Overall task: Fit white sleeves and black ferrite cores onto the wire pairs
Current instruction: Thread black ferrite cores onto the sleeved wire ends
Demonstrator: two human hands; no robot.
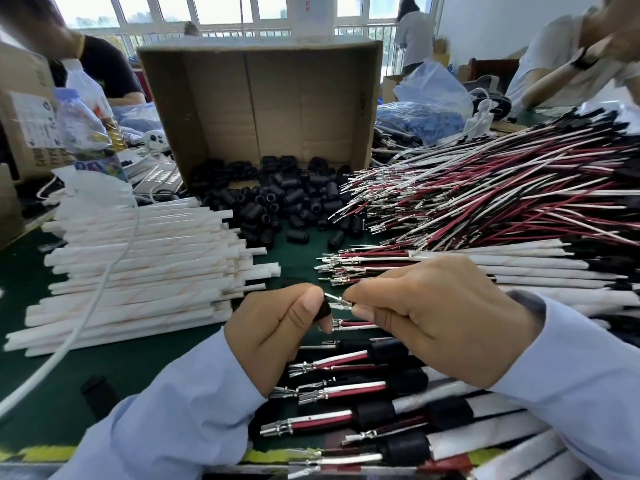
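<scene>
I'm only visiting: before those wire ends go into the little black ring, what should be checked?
1. Core gripped: ok, the left hand pinches it between thumb and fingers.
2. Wire pair gripped: ok, the right hand pinches it just behind the metal tips.
3. Tips aimed at core: ok, they point at it from close by.
4. Core's hole facing the tips: cannot tell, the thumb covers it.
5. Sleeve already on this pair: cannot tell, the right hand hides that stretch.
6. Spare cores at hand: ok, a pile lies on the table.
</scene>
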